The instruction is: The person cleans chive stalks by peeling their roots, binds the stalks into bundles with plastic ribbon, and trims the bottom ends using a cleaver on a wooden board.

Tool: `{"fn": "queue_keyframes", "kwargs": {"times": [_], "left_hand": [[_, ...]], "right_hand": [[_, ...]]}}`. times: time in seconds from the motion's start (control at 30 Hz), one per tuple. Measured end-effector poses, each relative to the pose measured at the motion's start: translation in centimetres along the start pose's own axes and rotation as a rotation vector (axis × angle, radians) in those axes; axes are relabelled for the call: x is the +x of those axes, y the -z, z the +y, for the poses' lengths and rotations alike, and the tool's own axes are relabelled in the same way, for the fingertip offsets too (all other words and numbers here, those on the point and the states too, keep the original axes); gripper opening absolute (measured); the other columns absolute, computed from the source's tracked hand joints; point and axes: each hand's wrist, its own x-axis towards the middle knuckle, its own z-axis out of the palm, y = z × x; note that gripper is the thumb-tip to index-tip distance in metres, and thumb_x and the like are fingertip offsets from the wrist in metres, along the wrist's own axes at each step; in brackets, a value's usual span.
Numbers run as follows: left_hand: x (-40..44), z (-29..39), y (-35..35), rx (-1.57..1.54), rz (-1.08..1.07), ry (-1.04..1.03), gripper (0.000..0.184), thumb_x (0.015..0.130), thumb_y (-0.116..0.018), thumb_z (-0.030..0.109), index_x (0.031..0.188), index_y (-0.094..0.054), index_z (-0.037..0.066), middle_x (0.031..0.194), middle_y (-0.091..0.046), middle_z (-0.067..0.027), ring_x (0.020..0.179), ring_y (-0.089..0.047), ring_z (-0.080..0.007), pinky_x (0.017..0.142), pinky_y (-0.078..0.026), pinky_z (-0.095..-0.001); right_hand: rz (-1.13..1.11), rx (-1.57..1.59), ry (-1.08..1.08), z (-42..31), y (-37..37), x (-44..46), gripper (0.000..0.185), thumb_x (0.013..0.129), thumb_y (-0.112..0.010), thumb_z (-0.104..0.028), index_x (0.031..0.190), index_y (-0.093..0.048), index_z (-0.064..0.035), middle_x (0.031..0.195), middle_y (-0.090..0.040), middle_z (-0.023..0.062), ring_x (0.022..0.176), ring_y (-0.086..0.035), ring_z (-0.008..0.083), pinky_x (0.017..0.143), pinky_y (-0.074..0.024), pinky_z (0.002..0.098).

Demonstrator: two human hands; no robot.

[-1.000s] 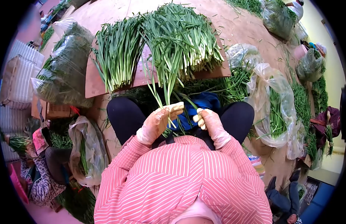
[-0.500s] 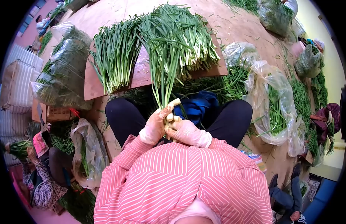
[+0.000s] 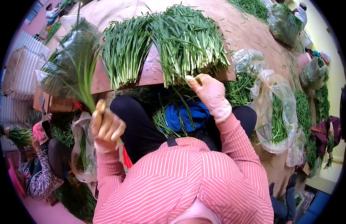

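Gloved and raised at the left, my left hand (image 3: 107, 125) is closed round a few green stalks (image 3: 85, 80), whose leaves point up and blur slightly. My right hand (image 3: 209, 91), also gloved, is at the front edge of the board (image 3: 152, 71), its thumb and fingers pinched near the cut ends of the larger pile. What it pinches is too small to name. On the board lie a smaller pile of green stalks (image 3: 126, 52) and a larger pile (image 3: 193, 44), pale ends toward me.
A blue cloth (image 3: 188, 116) and loose greens lie between my knees. Plastic bags of greens stand at the left (image 3: 70, 59) and right (image 3: 277, 112). A person (image 3: 42, 168) sits at the lower left; another person's legs (image 3: 286, 194) show at the lower right.
My hands, together before, have moved apart. The left went left and up with the stalks, whose leaves no longer lie over the board; the right went up to the board's edge.
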Motion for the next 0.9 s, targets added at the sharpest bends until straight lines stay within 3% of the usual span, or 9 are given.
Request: {"fn": "queue_keyframes", "kwargs": {"times": [0.1,0.23,0.27,0.47,0.6,0.77,0.83,0.87,0.9], "left_hand": [[1.0,-1.5,3.9,0.061,0.301,-0.019,0.04,0.1,-0.036,0.014,0.137,-0.037,-0.002,0.051,-0.028,0.0081,0.044,-0.03,-0.0022,0.046,-0.028,-0.0191],[3.3,-4.2,8.0,-0.069,0.495,0.174,0.042,0.1,-0.04,0.016,0.137,-0.036,-0.003,0.053,-0.021,0.0089,0.044,-0.024,-0.0037,0.047,-0.024,-0.0209],[3.3,-4.7,8.8,-0.012,0.504,0.201,0.043,0.1,-0.041,0.018,0.136,-0.038,-0.003,0.054,-0.021,0.0094,0.044,-0.024,-0.0035,0.047,-0.024,-0.0205],[5.0,-7.4,8.8,0.369,0.634,0.46,0.048,0.095,-0.05,0.039,0.124,-0.052,0.002,0.056,-0.021,0.011,0.047,-0.026,-0.0031,0.053,-0.031,-0.0211],[6.9,-8.7,8.8,0.275,0.584,0.59,0.051,0.095,-0.052,0.037,0.129,-0.048,0.0,0.056,-0.026,0.0118,0.046,-0.026,-0.0019,0.051,-0.029,-0.0195],[7.3,-9.7,9.4,0.367,0.531,0.682,0.041,0.093,-0.055,0.038,0.112,-0.062,0.003,0.058,-0.032,0.0106,0.049,-0.03,-0.0035,0.049,-0.032,-0.021],[7.1,-9.6,10.5,0.307,0.546,0.605,0.039,0.093,-0.055,0.037,0.11,-0.063,0.003,0.057,-0.032,0.0104,0.048,-0.031,-0.0041,0.049,-0.032,-0.0209],[6.9,-9.4,10.7,0.311,0.529,0.569,0.043,0.096,-0.051,0.035,0.122,-0.056,0.0,0.056,-0.028,0.0108,0.048,-0.03,-0.0033,0.053,-0.033,-0.0214],[6.8,-9.5,10.6,0.31,0.527,0.569,0.043,0.096,-0.051,0.035,0.122,-0.056,0.0,0.056,-0.028,0.0108,0.048,-0.03,-0.0033,0.053,-0.033,-0.0214]], "right_hand": [[-0.136,-0.136,0.075,-1.0,-2.0,1.7,0.045,0.086,-0.056,-0.051,0.079,-0.064,-0.0072,0.073,-0.064,0.016,0.071,-0.063,0.035,0.065,-0.0477,0.0433],[-0.078,0.037,0.04,-1.1,-4.5,-0.2,0.035,0.088,-0.056,-0.043,0.083,-0.067,-0.0102,0.071,-0.064,0.0149,0.069,-0.063,0.0347,0.062,-0.0481,0.0436],[-0.034,0.101,0.073,-1.7,-4.0,-1.5,0.036,0.088,-0.055,-0.043,0.074,-0.062,-0.0105,0.068,-0.063,0.0144,0.066,-0.062,0.035,0.06,-0.048,0.0446],[-0.191,0.296,-0.043,-2.8,-3.0,-5.7,0.032,0.09,-0.054,-0.041,0.084,-0.067,-0.0118,0.072,-0.064,0.0113,0.067,-0.063,0.0302,0.059,-0.0476,0.0371],[-0.262,0.362,0.027,-3.2,-3.7,-7.9,0.029,0.09,-0.056,-0.038,0.087,-0.068,-0.0116,0.077,-0.065,0.0106,0.07,-0.063,0.0292,0.061,-0.0487,0.0365],[-0.321,0.28,0.136,-2.4,-3.9,-9.9,0.031,0.086,-0.058,-0.04,0.08,-0.068,-0.0119,0.075,-0.066,0.0099,0.071,-0.065,0.0285,0.062,-0.0506,0.0379],[-0.602,0.236,0.203,-0.5,-4.0,-11.1,0.033,0.085,-0.058,-0.043,0.08,-0.069,-0.0123,0.075,-0.066,0.0105,0.072,-0.065,0.0289,0.063,-0.051,0.0386],[-0.721,0.091,0.213,0.0,-3.5,-11.2,0.035,0.084,-0.058,-0.045,0.08,-0.069,-0.0124,0.073,-0.066,0.0115,0.071,-0.065,0.029,0.064,-0.0509,0.04],[-0.72,0.09,0.212,1.0,-3.1,-10.9,0.035,0.084,-0.058,-0.045,0.08,-0.069,-0.0124,0.073,-0.066,0.0115,0.071,-0.065,0.029,0.064,-0.0509,0.04]]}}
